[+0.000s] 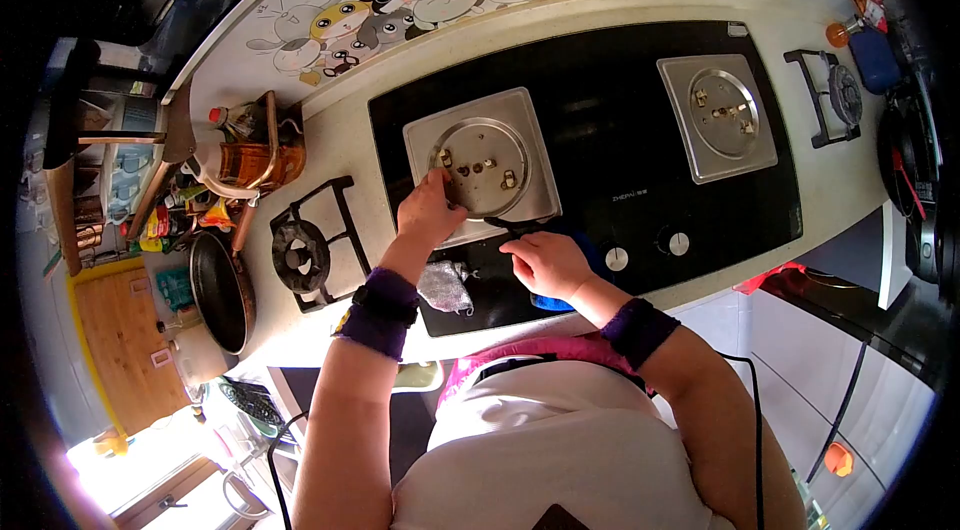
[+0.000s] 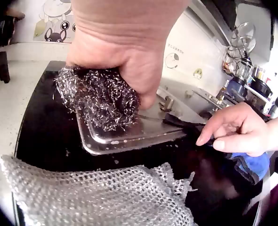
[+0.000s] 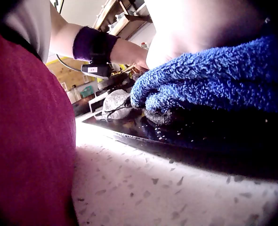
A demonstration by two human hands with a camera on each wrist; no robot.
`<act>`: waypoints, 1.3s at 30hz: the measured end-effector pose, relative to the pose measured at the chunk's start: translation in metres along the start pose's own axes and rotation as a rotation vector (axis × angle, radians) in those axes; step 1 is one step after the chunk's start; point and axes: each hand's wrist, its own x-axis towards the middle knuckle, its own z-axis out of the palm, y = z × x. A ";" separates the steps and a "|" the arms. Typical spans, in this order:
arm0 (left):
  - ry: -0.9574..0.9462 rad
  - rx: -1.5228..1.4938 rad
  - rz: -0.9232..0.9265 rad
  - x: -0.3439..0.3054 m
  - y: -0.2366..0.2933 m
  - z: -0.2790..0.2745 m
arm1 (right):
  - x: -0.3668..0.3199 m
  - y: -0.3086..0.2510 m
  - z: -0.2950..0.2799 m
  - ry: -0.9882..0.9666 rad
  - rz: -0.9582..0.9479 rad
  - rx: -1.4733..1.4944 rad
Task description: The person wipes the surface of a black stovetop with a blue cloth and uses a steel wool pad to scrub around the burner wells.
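Observation:
My left hand (image 1: pixel 432 210) grips a steel wool scrubber (image 2: pixel 99 99) and holds it at the front left rim of the left burner's square metal tray (image 1: pixel 530 115). In the left wrist view the scrubber bulges out below the palm. My right hand (image 1: pixel 548 263) is just in front of this tray, fingers bent over a blue towel (image 3: pixel 214 70) with dark edging. Much of the towel is hidden by the hand in the head view. Between the hands, nearer my body, a silvery mesh cloth (image 1: pixel 445 288) lies on the black glass cooktop (image 1: pixel 600 130).
A second burner tray (image 1: pixel 705 160) sits on the right, near two knobs (image 1: pixel 616 258). Pan supports with burner parts lie on the counter at the left (image 1: pixel 300 255) and right (image 1: pixel 845 95). A frying pan (image 1: pixel 220 290) stands left, near a bottle rack (image 1: pixel 262 165).

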 end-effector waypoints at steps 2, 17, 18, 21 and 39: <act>0.004 0.007 -0.020 0.000 0.002 0.001 | 0.000 0.000 0.000 -0.001 -0.002 -0.001; 0.135 -0.161 -0.118 -0.017 0.017 0.021 | -0.001 0.002 0.001 -0.029 0.017 0.002; 0.163 -0.166 -0.099 -0.017 0.015 0.024 | -0.001 0.002 0.000 -0.028 0.016 0.004; 0.199 -0.181 -0.079 -0.019 0.007 0.033 | -0.001 0.002 0.000 -0.045 0.014 -0.002; 0.190 0.168 0.115 -0.047 -0.001 0.038 | -0.001 0.001 0.001 0.005 0.001 0.013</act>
